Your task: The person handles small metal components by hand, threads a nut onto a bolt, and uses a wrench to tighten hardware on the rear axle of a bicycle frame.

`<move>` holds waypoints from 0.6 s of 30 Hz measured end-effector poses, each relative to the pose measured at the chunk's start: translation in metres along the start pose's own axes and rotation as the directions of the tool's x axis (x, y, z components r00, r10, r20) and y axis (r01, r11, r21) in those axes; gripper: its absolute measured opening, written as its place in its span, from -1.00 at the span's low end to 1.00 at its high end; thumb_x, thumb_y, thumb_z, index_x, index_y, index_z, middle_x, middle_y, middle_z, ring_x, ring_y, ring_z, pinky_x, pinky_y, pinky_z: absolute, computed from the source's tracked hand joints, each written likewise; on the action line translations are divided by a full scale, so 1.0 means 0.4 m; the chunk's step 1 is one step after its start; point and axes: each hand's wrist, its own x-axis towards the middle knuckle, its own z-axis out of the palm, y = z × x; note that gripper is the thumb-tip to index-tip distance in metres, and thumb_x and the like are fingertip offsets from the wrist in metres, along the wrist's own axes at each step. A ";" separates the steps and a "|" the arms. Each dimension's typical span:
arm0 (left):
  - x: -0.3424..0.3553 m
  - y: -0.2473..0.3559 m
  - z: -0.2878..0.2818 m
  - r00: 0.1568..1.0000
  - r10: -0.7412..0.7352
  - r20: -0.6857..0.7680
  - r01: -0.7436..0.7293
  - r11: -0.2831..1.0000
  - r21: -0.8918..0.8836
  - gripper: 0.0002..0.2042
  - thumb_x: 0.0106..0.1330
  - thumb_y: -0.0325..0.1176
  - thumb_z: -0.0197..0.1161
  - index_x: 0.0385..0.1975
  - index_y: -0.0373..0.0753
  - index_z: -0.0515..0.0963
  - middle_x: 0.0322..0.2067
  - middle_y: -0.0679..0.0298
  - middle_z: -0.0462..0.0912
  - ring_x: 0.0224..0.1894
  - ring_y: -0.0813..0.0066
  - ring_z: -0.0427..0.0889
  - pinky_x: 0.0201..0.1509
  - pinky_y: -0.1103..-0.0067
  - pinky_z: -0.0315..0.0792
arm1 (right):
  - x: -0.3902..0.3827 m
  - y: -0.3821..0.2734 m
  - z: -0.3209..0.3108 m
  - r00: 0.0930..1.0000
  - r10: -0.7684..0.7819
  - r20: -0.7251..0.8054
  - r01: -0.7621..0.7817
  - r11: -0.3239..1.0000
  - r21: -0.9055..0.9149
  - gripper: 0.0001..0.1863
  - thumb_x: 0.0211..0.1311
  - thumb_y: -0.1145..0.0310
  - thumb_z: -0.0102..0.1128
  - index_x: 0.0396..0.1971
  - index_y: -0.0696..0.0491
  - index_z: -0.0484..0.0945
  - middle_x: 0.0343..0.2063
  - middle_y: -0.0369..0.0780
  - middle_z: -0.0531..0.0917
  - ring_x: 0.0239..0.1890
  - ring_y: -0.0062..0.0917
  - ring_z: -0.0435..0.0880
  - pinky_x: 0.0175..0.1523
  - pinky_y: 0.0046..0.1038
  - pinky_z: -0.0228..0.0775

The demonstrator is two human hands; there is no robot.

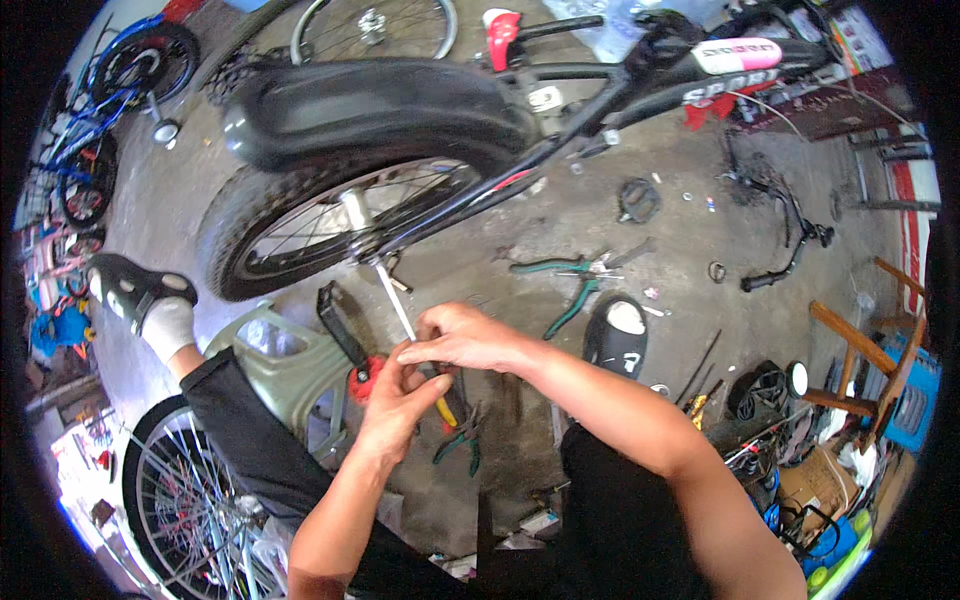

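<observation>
In front of me my left hand (pixel 400 395) and my right hand (pixel 465 338) come together, fingers closed around what looks like a long screwdriver. The silver shaft (pixel 393 293) of it reaches up to the wheel hub (pixel 362 243). Below my left thumb a yellow-and-black handle (pixel 447 411) shows, in line with the shaft; my fingers hide the join. The hub belongs to the fat-tyred wheel (pixel 225 245) of a black bicycle (pixel 580 125) lying on its side. A silver cylinder (pixel 355 208) stands up from the hub, and a black mudguard (pixel 370 105) covers the tyre.
A pale green plastic stool (pixel 268 375) stands by my left leg. Green-handled pliers (pixel 570 310) lie on the floor, with a loose pedal (pixel 637 200) beyond. A spoked wheel (pixel 150 490) is at lower left. A wooden chair (pixel 850 355) and clutter line the right side.
</observation>
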 end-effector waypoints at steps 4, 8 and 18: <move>0.029 -0.034 0.009 0.991 -0.055 -0.118 0.060 0.998 0.036 -0.56 0.26 -0.54 0.47 0.15 -0.27 0.56 -0.21 0.45 0.60 -0.18 0.64 0.53 -0.01 0.59 0.43 | 0.014 0.036 0.008 0.995 -0.051 -0.086 0.046 0.997 -0.057 -0.61 0.20 0.09 0.55 -0.44 0.13 0.65 -0.51 -0.34 0.65 -0.42 -0.69 0.56 -0.34 -0.50 0.40; 0.028 -0.038 -0.019 1.000 -0.017 -0.023 0.015 0.995 -0.101 -0.55 0.35 -0.56 0.35 0.25 -0.34 0.48 0.02 0.26 0.70 0.07 0.52 0.63 0.23 0.50 0.45 | 0.004 0.014 0.002 0.993 0.003 0.118 -0.042 0.946 0.323 -0.72 0.45 0.25 0.33 -0.06 0.17 0.67 -0.26 -0.33 0.66 -0.23 -0.69 0.58 -0.16 -0.51 0.49; 0.032 -0.044 -0.008 0.987 -0.141 -0.080 0.143 0.989 0.023 -0.53 0.32 -0.44 0.48 0.21 -0.35 0.52 0.00 0.27 0.67 0.07 0.51 0.61 0.24 0.50 0.46 | -0.006 -0.014 -0.008 0.976 0.088 -0.199 -0.077 0.995 0.064 -0.60 0.11 0.13 0.63 -0.50 0.07 0.57 -0.54 -0.39 0.53 -0.42 -0.71 0.44 -0.35 -0.50 0.28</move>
